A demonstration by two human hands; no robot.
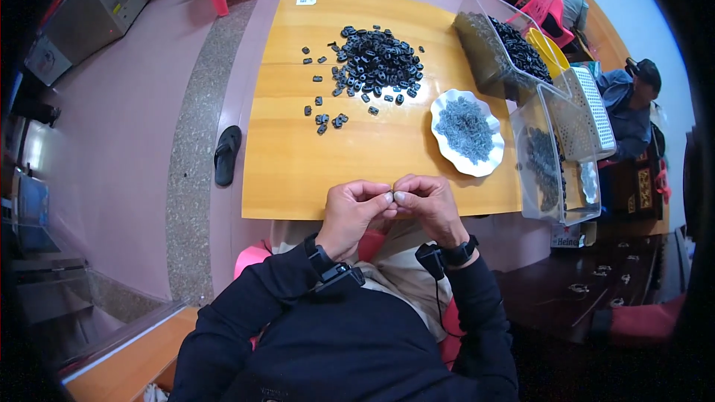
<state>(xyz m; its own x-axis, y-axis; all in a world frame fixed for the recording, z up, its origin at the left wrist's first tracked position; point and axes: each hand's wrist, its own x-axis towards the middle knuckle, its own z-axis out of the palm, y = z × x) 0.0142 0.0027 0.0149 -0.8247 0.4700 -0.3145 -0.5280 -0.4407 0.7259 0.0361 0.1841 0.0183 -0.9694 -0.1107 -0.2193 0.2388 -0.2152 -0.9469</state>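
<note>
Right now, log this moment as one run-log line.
left hand: pinching small dark part | right hand: pinching same part | ahead: pile of black parts, white plate of grey pieces | surface: wooden table

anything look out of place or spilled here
A single black sandal lies alone on the pink floor left of the wooden table. A few small black plastic pieces have strayed from the main pile.

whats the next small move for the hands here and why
Probably press the fingertips together to seat the tiny piece. Both hands, left hand and right hand, meet at the near table edge, pinching a small dark part between them; what it mates with is too small to tell. The pile of black plastic parts and the white dish of small grey pieces lie untouched.
</note>
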